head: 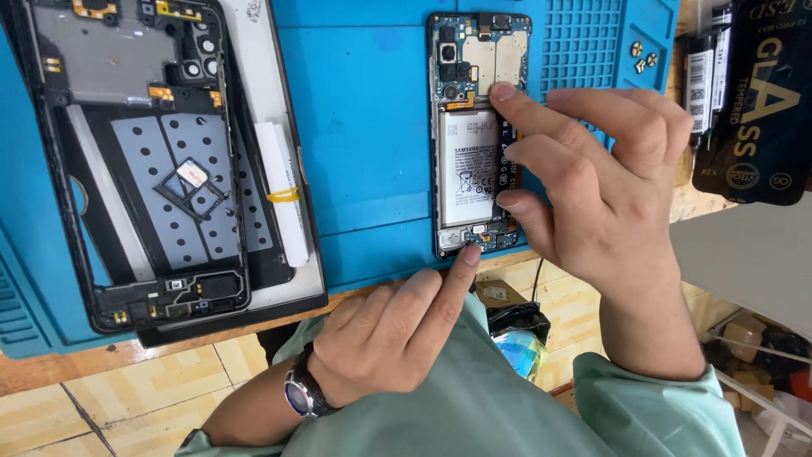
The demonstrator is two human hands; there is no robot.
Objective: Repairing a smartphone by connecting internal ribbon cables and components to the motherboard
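Opened phone with its back cover off is lying flat on the blue work mat, up around 12 o'clock in the view, its bottom end near the mat's front edge. You can see the white battery in the middle and the circuit board and camera modules above it.

Right hand comes in from 3 o'clock, fingers spread and loosely curled, fingertips resting along the phone's right edge, not clamped around anything. Left hand comes up from 6 o'clock, mostly curled into a fist with just the index finger stuck out, tip touching the phone's bottom end. Wristwatch on that wrist.

Over at 9 o'clock there's a second, bigger stripped frame with a SIM tray lying on it. Dark glass-protector packs sit at 2 o'clock.
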